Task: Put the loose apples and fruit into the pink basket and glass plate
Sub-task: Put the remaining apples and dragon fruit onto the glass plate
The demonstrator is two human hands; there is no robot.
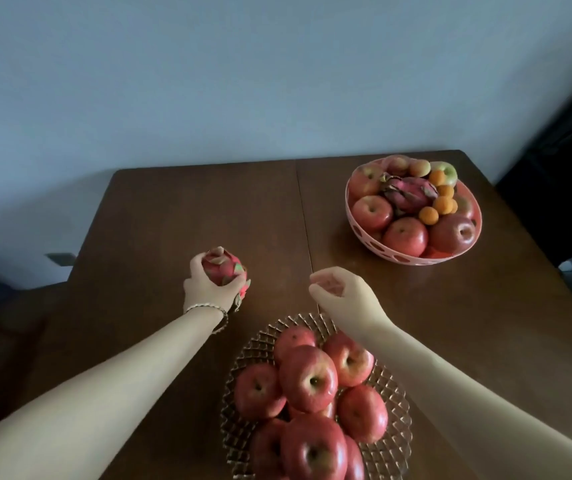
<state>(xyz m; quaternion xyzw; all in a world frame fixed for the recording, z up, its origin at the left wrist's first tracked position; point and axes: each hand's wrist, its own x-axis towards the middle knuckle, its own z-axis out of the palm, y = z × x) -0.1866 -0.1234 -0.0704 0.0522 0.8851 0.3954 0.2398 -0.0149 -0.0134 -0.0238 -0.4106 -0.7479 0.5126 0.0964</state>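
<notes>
The glass plate [243,348] sat at the near edge of the brown wooden table [159,216], heaped with red apples [308,377] piled two layers deep. Beyond the plate and to its left, the left hand [208,289] was wrapped around a dragon fruit [223,268], fingers curled over its near side and thumb across the right, the fruit low over the tabletop (whether it touched the wood could not be told). A beaded bracelet [208,308] circled that wrist. Just past the plate's far rim, the right hand [341,291] hovered with fingers loosely curled and nothing in it, its forearm crossing over the plate's right side. Well beyond the plate, toward the table's far right corner, the pink basket [412,256] held more red apples, a second dragon fruit [407,194], several small oranges [443,204] and a green apple [447,171].
</notes>
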